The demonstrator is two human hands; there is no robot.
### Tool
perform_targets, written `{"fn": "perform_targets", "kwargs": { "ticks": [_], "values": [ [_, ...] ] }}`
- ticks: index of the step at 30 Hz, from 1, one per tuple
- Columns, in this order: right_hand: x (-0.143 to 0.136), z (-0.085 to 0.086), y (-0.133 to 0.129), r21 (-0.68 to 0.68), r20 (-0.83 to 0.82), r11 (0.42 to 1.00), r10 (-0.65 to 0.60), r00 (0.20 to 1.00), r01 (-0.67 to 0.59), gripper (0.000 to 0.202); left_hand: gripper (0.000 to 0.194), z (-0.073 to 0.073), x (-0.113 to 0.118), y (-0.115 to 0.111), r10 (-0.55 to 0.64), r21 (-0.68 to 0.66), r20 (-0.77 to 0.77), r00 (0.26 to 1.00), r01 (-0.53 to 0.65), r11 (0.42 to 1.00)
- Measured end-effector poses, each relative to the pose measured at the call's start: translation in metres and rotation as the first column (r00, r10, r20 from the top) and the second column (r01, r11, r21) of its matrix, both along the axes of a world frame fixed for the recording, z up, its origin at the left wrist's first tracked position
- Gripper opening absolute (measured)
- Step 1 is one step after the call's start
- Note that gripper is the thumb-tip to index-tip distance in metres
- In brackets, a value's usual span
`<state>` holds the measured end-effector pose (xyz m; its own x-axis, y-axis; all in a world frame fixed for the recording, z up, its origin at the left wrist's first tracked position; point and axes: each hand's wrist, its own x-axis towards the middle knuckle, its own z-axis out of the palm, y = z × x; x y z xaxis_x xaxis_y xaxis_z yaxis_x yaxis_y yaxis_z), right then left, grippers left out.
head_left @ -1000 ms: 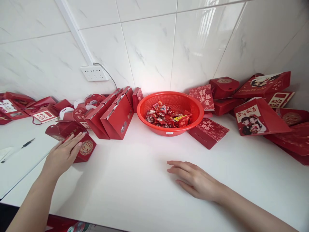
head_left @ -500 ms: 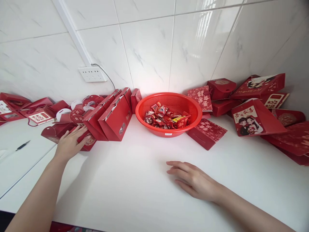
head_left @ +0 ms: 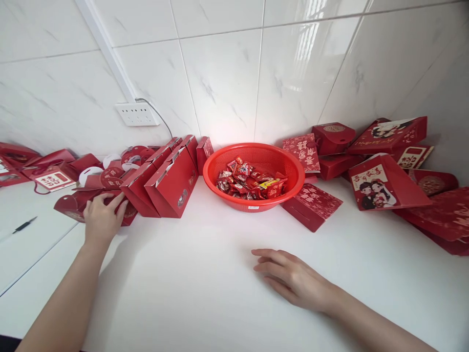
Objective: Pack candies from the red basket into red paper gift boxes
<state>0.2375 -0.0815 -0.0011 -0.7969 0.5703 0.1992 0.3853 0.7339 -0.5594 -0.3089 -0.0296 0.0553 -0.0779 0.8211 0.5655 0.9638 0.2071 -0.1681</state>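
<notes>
At the left, my left hand (head_left: 103, 219) has its fingers bent over the front small red candy box (head_left: 129, 215), with the thumb on its near right side. Part of that box is hidden under the hand. Right beside it lean several larger red gift boxes (head_left: 172, 188), standing in a row. My right hand (head_left: 293, 278) is on or just over the white table (head_left: 198, 278), fingers loosely stretched and holding nothing. Beyond it stands a red plastic basket (head_left: 252, 203) with a pile of wrapped candies (head_left: 249, 183) inside.
A flat red box (head_left: 311, 205) lies right of the basket. More red boxes (head_left: 388, 183) are heaped at the right, and others (head_left: 54, 178) at the far left. A pen (head_left: 25, 225) lies on the left table part. The tiled wall (head_left: 223, 83) carries a power socket (head_left: 137, 114).
My left hand's fingers have drawn in and bent over the small red box. My right hand has hardly moved. The view has shifted slightly.
</notes>
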Motion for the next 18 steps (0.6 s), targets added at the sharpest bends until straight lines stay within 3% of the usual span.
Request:
{"fn": "perform_targets", "kwargs": {
  "ticks": [4,13,18],
  "values": [
    [0.0,-0.001,0.001,0.002,-0.001,1.0,-0.006,1.0,0.006,0.031,0.045,-0.005,0.0,0.006,-0.003,0.02,0.021,1.0,0.003,1.0],
    [0.0,-0.002,0.003,0.008,-0.015,1.0,-0.014,1.0,0.014,0.029,0.048,-0.005,-0.012,0.008,-0.054,-0.025,-0.012,0.998,0.054,0.998],
    [-0.002,0.0,0.003,0.028,-0.042,1.0,-0.01,0.999,0.011,0.028,0.047,-0.004,-0.016,0.01,-0.026,-0.013,-0.028,0.999,0.025,1.0]
  ]
}}
